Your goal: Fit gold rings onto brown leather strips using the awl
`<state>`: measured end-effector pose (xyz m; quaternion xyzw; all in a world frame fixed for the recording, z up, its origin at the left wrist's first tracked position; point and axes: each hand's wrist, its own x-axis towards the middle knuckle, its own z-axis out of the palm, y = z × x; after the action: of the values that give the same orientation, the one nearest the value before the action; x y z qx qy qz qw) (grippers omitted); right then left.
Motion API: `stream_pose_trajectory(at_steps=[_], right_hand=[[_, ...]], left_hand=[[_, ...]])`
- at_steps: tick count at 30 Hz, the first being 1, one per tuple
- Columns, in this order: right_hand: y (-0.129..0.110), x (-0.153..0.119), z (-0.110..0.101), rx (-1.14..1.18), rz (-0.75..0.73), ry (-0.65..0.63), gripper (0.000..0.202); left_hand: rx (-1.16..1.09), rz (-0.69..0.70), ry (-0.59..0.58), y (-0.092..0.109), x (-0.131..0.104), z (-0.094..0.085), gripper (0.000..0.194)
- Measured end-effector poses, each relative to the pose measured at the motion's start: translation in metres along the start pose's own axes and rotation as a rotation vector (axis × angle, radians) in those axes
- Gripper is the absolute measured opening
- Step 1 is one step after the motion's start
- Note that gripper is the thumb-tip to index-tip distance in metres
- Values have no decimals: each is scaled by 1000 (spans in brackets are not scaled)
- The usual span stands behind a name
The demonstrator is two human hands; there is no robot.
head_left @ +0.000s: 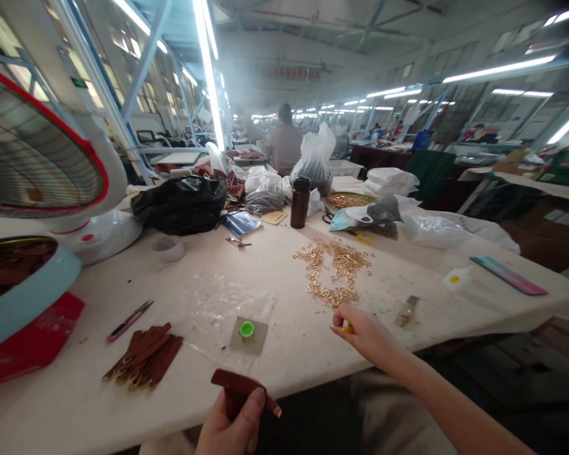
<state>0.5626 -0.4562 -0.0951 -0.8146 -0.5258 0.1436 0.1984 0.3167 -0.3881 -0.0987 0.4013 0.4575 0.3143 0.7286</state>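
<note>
At the table's near edge, my left hand (237, 420) grips brown leather straps (239, 383) between thumb and fingers; a bit of gold-coloured metal shows at one lower end. My right hand (355, 330) rests at the near side of a spread of small gold-coloured metal rings (334, 295), its fingers curled together. Something small and yellow shows among those fingers, too little of it to name. Left of my left hand lies a stack of brown leather straps (146, 354) with gold rings at their ends. A green cap-like dish (247, 329) sits on a grey square.
Thread snips (129, 321) lie beyond the strap stack. At left stand a fan (90, 234) and a round tin (33, 297) of brown pieces. A dark bottle (300, 205), a black bag (180, 205) and plastic bags line the back. A small glass bottle (406, 311) and phone (508, 275) lie right.
</note>
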Motion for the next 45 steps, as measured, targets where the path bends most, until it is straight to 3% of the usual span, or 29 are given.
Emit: stream_pose_trajectory(at_steps=[1,4,6,10,13,21,26,29,34,39,45], right_hand=[[-15,-10,1,91,-33,-9,6],[-58,-37,7,775,-108,-134,22],[-80,-50,13,1091,-96,-201,30],[-103,-65,29,1500,18,-290,36],[-108,-70,37,1645,62,-373,39],[-105,-77,32,1580,42,-309,37],[-103,-74,39,1590,67,-331,42],[-102,-71,40,1396,56,-227,41],[-101,-67,39,948,-78,-100,40],[-101,-65,48,880,-105,-78,37],[-102,-65,50,920,-152,-98,33]], left_hand=[[-9,21,11,5,-3,4,34],[-55,32,23,17,-12,19,34],[-73,-2,-9,22,-19,26,35],[-112,-30,-69,21,-31,28,37],[-127,-23,-84,18,-37,26,36],[-55,23,4,16,-39,24,35],[-132,-43,-77,15,-37,24,33],[-135,-34,-66,12,-33,21,30],[18,140,77,4,-22,17,23],[159,407,96,6,-24,22,10],[225,486,55,9,-24,20,9]])
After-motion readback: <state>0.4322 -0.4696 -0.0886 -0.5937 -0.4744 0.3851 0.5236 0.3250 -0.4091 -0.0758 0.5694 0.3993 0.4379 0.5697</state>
